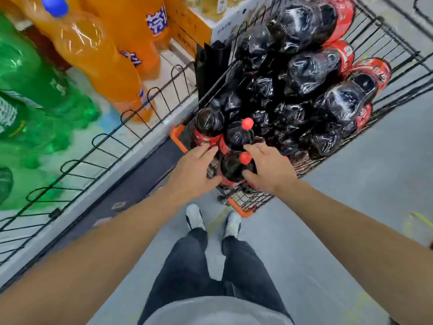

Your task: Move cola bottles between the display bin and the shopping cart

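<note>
Three cola bottles stand upright at the near end of an orange-cornered wire shopping cart [244, 211]. The nearest cola bottle [234, 170], with a red cap, sits between my two hands. My left hand [195, 167] lies on its left side, fingers straight and reaching to the red label of the far-left bottle [208, 124]. My right hand [269, 165] is spread on its right side, thumb against the bottle and fingertips near the middle bottle [239, 134]. Beyond them, several cola bottles [311, 73] lie heaped in the black wire display bin [384, 26].
To the left, a shelf with a black wire guard rail [112, 137] holds big orange soda bottles [100, 59] and green soda bottles [28, 73]. Cardboard boxes [187, 22] stand at the back. My legs and shoes [194, 216] are on the grey floor below the cart.
</note>
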Available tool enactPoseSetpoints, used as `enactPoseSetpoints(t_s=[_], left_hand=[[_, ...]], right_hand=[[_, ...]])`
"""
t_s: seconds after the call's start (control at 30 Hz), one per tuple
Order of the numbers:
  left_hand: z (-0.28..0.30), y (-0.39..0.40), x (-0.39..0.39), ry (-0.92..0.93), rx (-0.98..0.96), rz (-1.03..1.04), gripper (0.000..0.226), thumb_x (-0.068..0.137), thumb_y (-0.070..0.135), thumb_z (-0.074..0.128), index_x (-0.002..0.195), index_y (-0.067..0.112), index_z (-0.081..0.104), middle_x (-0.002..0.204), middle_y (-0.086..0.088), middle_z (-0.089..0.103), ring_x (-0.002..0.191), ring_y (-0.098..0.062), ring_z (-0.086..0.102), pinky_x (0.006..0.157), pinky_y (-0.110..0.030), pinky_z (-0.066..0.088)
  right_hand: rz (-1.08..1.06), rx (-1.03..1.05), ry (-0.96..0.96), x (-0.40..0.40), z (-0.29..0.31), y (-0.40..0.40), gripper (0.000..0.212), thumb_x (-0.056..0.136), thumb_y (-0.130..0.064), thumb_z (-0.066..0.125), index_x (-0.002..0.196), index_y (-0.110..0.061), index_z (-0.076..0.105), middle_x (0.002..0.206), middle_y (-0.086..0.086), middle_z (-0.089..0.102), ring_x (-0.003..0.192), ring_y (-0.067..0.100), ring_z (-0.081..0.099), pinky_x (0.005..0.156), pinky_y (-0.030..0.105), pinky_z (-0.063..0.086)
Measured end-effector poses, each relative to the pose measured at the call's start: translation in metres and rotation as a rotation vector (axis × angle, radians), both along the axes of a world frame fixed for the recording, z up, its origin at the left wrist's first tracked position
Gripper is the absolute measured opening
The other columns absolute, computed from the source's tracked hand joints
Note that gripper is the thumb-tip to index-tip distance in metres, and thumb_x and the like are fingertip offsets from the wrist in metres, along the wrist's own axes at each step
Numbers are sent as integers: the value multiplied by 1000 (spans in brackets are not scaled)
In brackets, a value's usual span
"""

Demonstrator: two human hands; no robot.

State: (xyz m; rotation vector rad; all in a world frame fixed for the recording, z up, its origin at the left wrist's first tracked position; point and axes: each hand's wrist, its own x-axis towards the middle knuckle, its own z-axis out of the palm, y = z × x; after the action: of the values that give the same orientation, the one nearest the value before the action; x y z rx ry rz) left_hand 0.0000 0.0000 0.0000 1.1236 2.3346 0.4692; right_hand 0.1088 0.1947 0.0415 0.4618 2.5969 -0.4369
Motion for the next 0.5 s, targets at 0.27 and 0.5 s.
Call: enactPoseSetpoints(t_s=[0.27, 0.5], left_hand=[[-53, 26, 7, -77, -30, 2, 90, 85, 39, 75, 156, 8, 29, 160, -20, 31, 146, -34, 32, 118, -40, 27], [-81, 33, 21, -198, 55, 85, 106, 70, 32, 88, 157, 13, 29, 158, -17, 36, 143, -35, 38, 116, -47, 36]], right_hand=[[17, -25, 41, -17, -58, 13, 43, 98, -46, 60, 131, -20, 48, 115, 7, 59, 103, 37, 64, 75, 44, 53], [-116, -198, 272, -19, -67, 16, 32, 83, -30, 79, 104, -11, 64, 89, 10, 71, 86, 35, 67, 75, 42, 51]])
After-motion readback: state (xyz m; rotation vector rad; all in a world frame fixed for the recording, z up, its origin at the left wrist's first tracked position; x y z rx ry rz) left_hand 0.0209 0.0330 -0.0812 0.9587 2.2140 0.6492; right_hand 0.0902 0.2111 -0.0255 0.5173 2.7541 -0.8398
